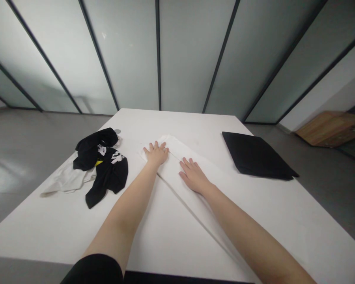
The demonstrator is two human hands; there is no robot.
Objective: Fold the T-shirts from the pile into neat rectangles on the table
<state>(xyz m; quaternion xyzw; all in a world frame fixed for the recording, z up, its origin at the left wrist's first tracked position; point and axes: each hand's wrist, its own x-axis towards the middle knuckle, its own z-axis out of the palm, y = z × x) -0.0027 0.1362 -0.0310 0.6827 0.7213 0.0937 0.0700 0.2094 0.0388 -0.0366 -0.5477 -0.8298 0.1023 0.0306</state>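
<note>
My left hand (156,154) lies flat with spread fingers on a folded white cloth (182,152), near its far end. My right hand (193,176) rests palm down on the same cloth, closer to me and to the right. The cloth is a long, narrow white fold that runs diagonally across the white table (177,122), and its colour nearly merges with the tabletop. Neither hand grips anything.
To the left lies a crumpled black printed garment (106,173) on a pale grey cloth (65,179). A flat black sheet or pad (256,156) lies at the right. Beyond the table edges is a grey floor, with a wooden cabinet (331,128) at far right.
</note>
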